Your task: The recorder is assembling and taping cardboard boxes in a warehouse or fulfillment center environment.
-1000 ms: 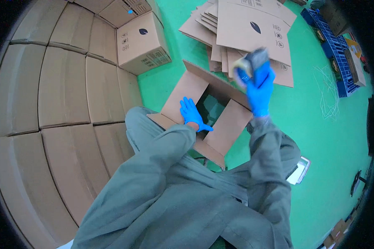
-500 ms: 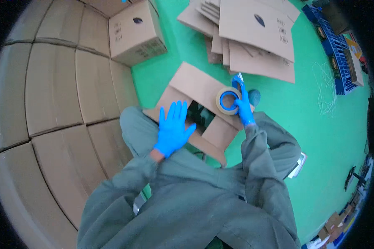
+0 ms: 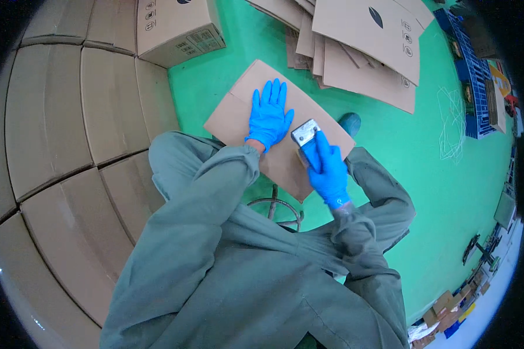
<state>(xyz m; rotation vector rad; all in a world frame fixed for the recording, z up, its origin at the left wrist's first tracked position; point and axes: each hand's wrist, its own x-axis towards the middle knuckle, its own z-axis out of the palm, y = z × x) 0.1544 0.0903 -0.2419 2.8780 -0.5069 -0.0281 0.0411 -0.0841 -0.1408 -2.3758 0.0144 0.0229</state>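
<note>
smooth-gloved left grip [image 3: 269,119] lies spread apart on the rectangular cardboard box [image 3: 280,164]; right grip [image 3: 327,166] is clamped on a metal-faced tape dispenser [image 3: 305,132].

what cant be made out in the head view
In the head view:
Inside the carton: hidden by its flaps.
Palm of the left hand: hidden by its back.
Underside of the tape dispenser: hidden by its body and the right hand.
Flattened cartons: cut off by upper edge.

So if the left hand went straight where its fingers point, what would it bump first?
Past the edge of the box, the left hand would probably reach the stack of flat cardboard, though it might pass above; heights are unclear.
</note>
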